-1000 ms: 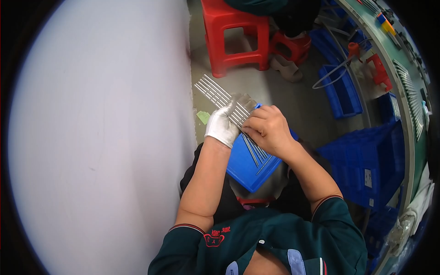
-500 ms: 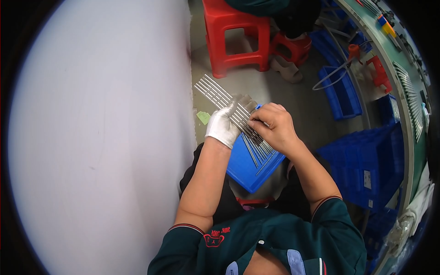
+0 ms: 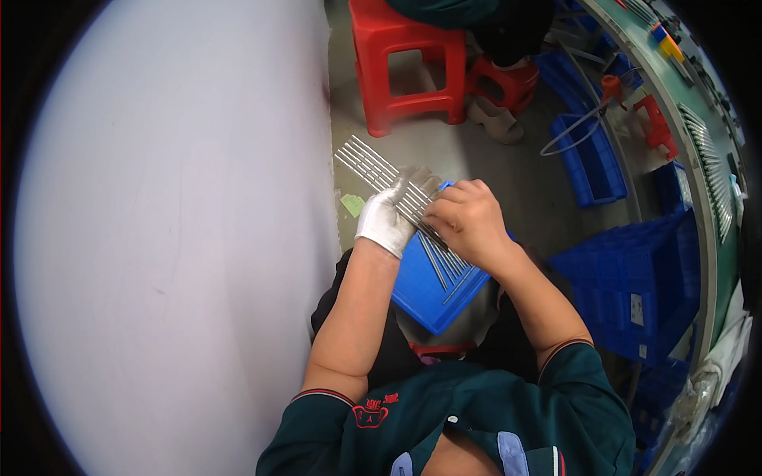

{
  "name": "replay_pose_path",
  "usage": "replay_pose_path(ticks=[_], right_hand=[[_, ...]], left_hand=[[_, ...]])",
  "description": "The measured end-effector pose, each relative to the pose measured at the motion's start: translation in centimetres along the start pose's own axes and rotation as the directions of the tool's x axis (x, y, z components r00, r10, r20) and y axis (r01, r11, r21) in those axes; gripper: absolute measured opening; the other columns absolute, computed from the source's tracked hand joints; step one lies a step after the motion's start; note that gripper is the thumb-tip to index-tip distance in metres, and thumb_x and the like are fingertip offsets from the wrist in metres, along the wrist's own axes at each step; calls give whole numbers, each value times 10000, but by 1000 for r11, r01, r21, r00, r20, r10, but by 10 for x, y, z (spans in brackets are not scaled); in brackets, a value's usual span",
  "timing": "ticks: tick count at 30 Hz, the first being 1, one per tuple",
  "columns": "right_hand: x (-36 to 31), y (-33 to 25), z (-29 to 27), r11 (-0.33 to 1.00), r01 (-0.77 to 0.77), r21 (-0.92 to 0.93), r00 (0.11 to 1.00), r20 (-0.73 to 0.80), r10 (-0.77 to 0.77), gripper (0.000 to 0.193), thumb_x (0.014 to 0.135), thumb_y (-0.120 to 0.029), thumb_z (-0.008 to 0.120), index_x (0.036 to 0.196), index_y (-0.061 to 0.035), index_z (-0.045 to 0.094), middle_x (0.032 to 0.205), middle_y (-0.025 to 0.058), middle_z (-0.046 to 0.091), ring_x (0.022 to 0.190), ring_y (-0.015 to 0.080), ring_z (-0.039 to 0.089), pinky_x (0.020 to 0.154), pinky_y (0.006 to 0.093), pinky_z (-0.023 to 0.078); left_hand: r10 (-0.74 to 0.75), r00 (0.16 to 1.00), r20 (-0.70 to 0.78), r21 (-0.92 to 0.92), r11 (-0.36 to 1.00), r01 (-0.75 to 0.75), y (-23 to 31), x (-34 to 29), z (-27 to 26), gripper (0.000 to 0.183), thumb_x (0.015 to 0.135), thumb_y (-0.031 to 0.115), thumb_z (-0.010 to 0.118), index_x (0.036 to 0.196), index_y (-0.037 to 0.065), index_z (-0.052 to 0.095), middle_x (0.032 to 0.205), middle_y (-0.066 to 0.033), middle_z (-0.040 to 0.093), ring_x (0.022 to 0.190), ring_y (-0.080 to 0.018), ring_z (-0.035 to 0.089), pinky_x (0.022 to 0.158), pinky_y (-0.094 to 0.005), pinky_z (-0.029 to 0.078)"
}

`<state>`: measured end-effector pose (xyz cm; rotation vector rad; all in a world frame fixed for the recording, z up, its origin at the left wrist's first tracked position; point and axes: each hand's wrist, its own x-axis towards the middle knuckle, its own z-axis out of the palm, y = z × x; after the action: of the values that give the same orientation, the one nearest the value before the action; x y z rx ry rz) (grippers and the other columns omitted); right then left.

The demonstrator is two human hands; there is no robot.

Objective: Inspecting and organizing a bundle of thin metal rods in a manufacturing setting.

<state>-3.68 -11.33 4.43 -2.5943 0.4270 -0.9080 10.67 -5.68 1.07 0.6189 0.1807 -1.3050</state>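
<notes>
My left hand point(image 3: 388, 217), in a white glove with grey fingertips, is closed around several thin metal rods point(image 3: 366, 164). The rods fan side by side and slant from upper left to lower right. Bare, my right hand point(image 3: 471, 222) bends over their lower ends with its fingers pinched together; whatever lies between its fingertips is hidden. Beneath both hands a blue plastic bin point(image 3: 421, 293) rests at my lap, with more metal rods point(image 3: 449, 272) lying in it. Part of that bin is covered by my hands.
A wall-like white surface point(image 3: 175, 238) rises close on my left. Ahead stand a red stool point(image 3: 409, 47) and another person's shoe point(image 3: 496, 119). On my right are blue crates point(image 3: 627, 270), a blue bin point(image 3: 587, 163) and a green workbench point(image 3: 671, 75) with a row of rods point(image 3: 706, 170).
The held rods have shifted slightly down. My right hand has moved a little left, its fingers now bent closer over the rods' lower ends.
</notes>
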Motion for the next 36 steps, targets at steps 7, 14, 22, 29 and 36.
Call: replay_pose_path(ticks=[7,14,22,29,36], right_hand=[[2,0,-3,997,-46,57,999,14,45,101,669,-80,740,743,-94,673,701,20,612,702,225,581,671,342,422],[-1,4,-9,988,-125,89,991,-32,128,96,687,-70,730,766,-67,676,688,63,601,687,250,578,671,357,435],[0,4,-7,997,-64,39,998,-15,64,86,676,-82,731,735,-82,669,703,41,612,703,243,579,670,357,435],[-1,6,-1,999,-48,8,998,37,48,83,673,-90,726,729,-96,666,716,23,617,715,235,581,666,361,428],[1,4,-13,994,-105,17,994,-14,105,82,717,-77,716,785,-56,675,720,62,615,709,251,580,694,361,441]], left_hand=[[-1,1000,-12,15,1000,1,-1,3,-5,183,962,106,499,1102,-10,519,1163,-223,562,1133,-391,549,977,-505,483],[14,1000,-20,27,1000,-13,-2,0,-1,175,968,114,489,1096,-1,522,1168,-225,555,1139,-391,546,974,-515,484],[18,1000,14,17,1000,-19,-2,1,-3,259,971,104,498,1196,-22,488,1134,-212,565,1057,-372,588,893,-488,535],[26,999,-25,38,999,-25,-3,1,0,259,978,105,476,1198,-30,482,1164,-228,554,1057,-375,588,891,-488,537],[57,996,-70,67,996,-53,-4,0,0,233,970,72,457,1169,-40,502,1134,-215,581,1035,-364,604,899,-488,533]])
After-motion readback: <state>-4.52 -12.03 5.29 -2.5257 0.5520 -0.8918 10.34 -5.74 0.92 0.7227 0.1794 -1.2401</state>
